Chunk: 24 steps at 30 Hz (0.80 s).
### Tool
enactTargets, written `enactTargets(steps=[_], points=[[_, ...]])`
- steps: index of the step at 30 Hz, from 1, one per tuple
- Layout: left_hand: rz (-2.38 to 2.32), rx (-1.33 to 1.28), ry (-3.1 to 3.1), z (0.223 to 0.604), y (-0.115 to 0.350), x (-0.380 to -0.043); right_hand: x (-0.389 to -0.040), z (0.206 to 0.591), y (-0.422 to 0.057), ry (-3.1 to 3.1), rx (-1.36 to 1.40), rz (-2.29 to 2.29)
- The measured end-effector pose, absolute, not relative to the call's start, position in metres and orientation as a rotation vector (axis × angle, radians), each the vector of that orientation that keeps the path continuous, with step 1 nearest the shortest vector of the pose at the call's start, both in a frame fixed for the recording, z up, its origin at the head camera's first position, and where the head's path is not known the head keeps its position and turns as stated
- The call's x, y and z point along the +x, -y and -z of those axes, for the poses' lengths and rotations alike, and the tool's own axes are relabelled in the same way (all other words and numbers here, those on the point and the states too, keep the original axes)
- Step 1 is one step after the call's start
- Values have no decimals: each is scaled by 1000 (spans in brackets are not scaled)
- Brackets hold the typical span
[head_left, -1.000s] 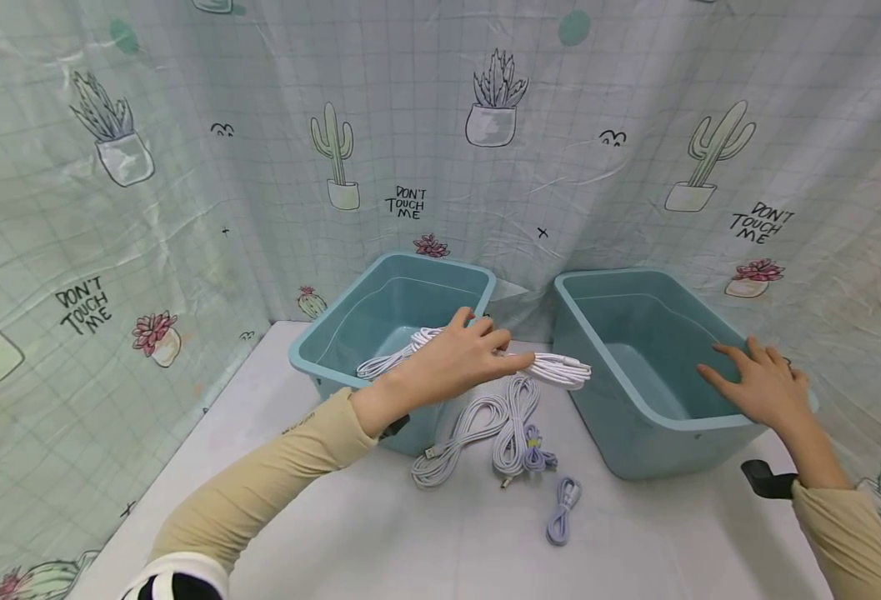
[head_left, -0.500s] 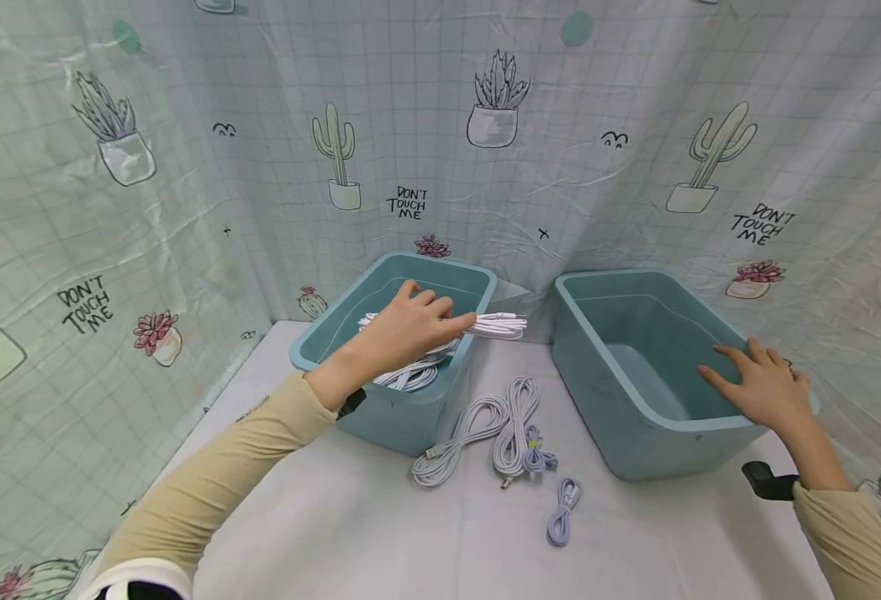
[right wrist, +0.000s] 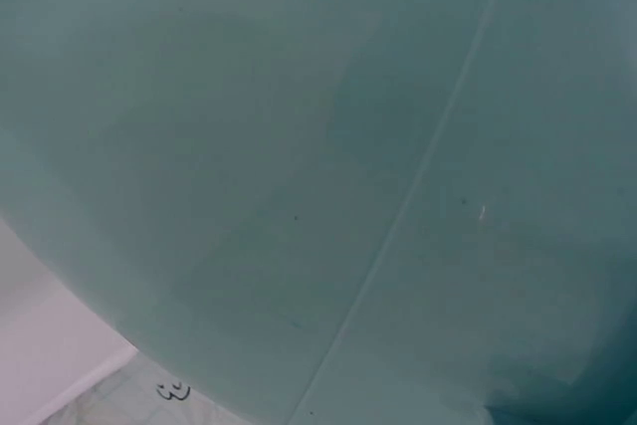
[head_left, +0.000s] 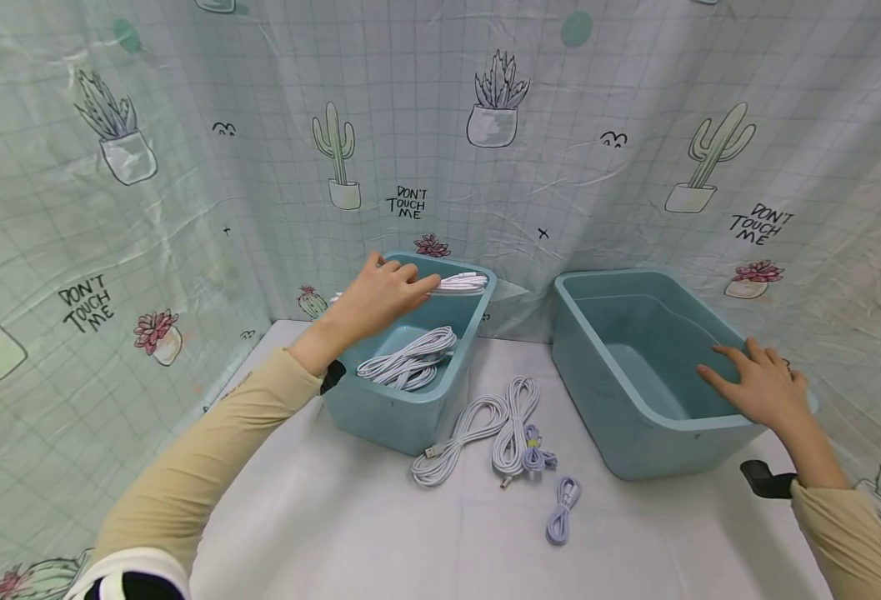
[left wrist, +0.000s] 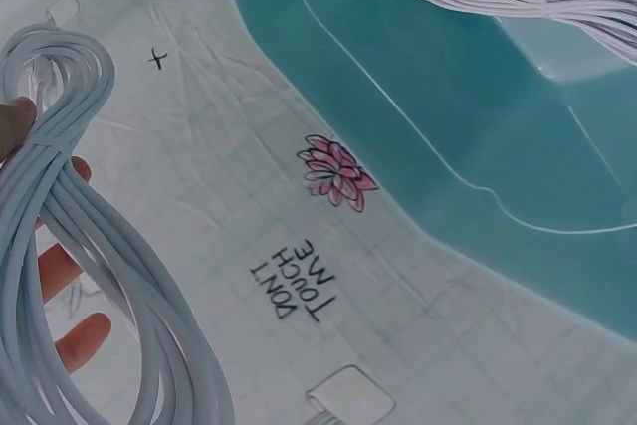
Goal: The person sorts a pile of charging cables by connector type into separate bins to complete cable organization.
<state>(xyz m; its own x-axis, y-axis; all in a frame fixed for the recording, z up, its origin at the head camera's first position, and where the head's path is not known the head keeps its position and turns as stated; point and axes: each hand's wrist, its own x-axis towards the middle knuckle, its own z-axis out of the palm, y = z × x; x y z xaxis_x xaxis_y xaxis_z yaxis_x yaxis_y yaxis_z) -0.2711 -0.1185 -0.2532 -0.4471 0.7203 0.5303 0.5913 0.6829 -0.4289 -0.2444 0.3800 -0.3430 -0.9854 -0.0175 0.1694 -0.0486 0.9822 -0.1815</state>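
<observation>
My left hand (head_left: 383, 296) is above the left blue-green bin (head_left: 387, 429), toward its back. Its thumb and fingers pinch a coiled white cable (head_left: 463, 283), whose loops stick out on both sides of the hand. The left wrist view shows this white cable (left wrist: 189, 335) bound at its middle, with the thumb over it and fingers behind. More coiled white cable (head_left: 407, 360) lies inside the left bin. At the right bin (head_left: 673, 450), my right hand (head_left: 768, 387) rests by the near right rim, fingers spread and loosely bent over the inside, holding nothing.
Between and before the bins, a white USB cable (head_left: 448, 460), a coiled white cable (head_left: 513, 429) and a small lilac cable (head_left: 536, 454) with a yellow tie lie together. Nearer lies another lilac cable (head_left: 563, 510). A cactus-print curtain (head_left: 425, 125) hangs behind the bins.
My left hand has carried the coiled white cable leftward and back, from between the bins to above the left bin, uncovering the cable lying in it. The right hand stays put.
</observation>
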Motion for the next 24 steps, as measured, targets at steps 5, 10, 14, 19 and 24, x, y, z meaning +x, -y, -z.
enactTargets(steps=[5,10,14,19,24], points=[[-232,-969,2224,255,121,-282,-244,342,-379,2960,50,-280],[-225,-945,2289,258,123,-291,-244,342,-379,2961,50,-277],[-233,-916,2380,261,122,-298,-244,343,-379,2963,48,-273],[-252,-874,2468,264,121,-307,-245,344,-379,2963,46,-278],[-259,-836,2520,266,119,-315,-245,343,-380,2957,45,-284]])
